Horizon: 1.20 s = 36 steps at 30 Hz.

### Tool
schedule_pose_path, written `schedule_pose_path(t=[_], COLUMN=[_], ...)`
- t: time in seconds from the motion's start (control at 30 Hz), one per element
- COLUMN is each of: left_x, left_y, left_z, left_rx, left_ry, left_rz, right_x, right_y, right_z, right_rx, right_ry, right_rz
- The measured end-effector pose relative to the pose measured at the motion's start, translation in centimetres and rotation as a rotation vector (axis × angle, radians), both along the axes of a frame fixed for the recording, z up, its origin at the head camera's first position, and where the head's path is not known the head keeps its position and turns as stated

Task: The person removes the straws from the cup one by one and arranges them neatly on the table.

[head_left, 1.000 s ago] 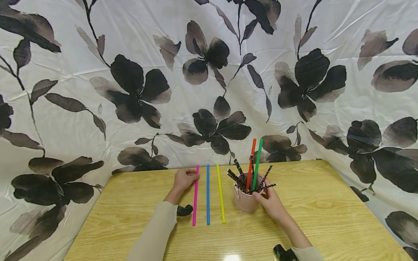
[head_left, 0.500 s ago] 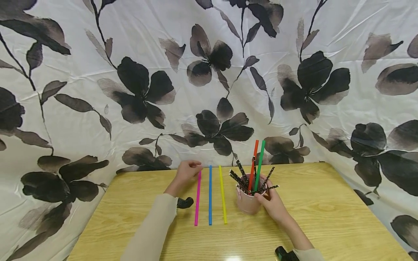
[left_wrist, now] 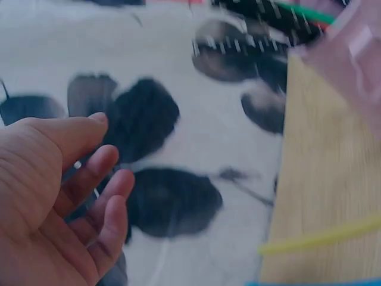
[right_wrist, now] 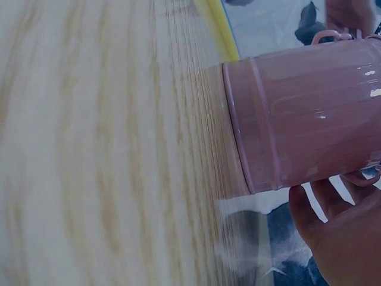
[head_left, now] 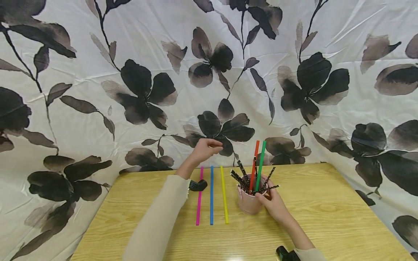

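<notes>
Left hand (head_left: pixel 205 149) aloft — fingers loosely bent, right hand (head_left: pixel 275 206) gripping pink bucket (head_left: pixel 249 204), straws (head_left: pixel 261 163) inside

Surface (head_left: pixel 310 210): light yellow-brown, with visible wood grain, the streaks running plainly across it in the right wrist view. A bright patch of glare shows at the bottom of the head view. Lying flat on it, side by side and apart from one another: a magenta straw (head_left: pixel 198 208) at left, a blue straw (head_left: pixel 212 199) in the middle and a yellow straw (head_left: pixel 224 195) at right. All three run lengthwise from near to far, their far ends reaching the far edge. A stretch of the magenta straw is hidden in the head view. Right of the yellow straw, and apart from it, a glossy pink pail (head_left: pixel 249 203) stands upright; raised ring near its base.
</notes>
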<state>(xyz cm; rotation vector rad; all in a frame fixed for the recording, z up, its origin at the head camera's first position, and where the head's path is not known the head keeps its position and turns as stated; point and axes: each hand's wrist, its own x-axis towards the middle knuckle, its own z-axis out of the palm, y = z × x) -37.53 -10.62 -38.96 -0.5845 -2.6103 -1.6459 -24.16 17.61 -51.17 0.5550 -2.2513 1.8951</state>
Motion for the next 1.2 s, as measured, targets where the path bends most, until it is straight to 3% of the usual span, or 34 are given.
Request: schedule_pose_path(t=[0.23, 0.4, 0.63, 0.9, 1.2], left_x=[0.8, 1.6, 2.4, 2.6, 2.4], left_y=[3.6, 6.3, 10.2, 12.2, 12.8], left_z=[2.5, 4.0, 5.5, 4.6, 3.0], left_rx=[0.017, -0.03, -0.098, -0.125, -0.089], left_ry=[-0.031, -0.048, -0.067, -0.095, -0.172], left_rz=[-0.132, -0.218, -0.249, -0.152, -0.167], right_x=[-0.1, 0.1, -0.2, -0.1, -0.1], right_y=[0.5, 0.5, 0.5, 0.3, 0.5], right_z=[-0.3, -0.2, -0.4, -0.5, -0.3], right_rx=[0.027, 0.029, 0.01, -0.002, 0.001], right_ry=[-0.014, -0.013, -0.012, -0.021, -0.011], right_rz=[-0.006, -0.022, -0.003, -0.018, -0.001])
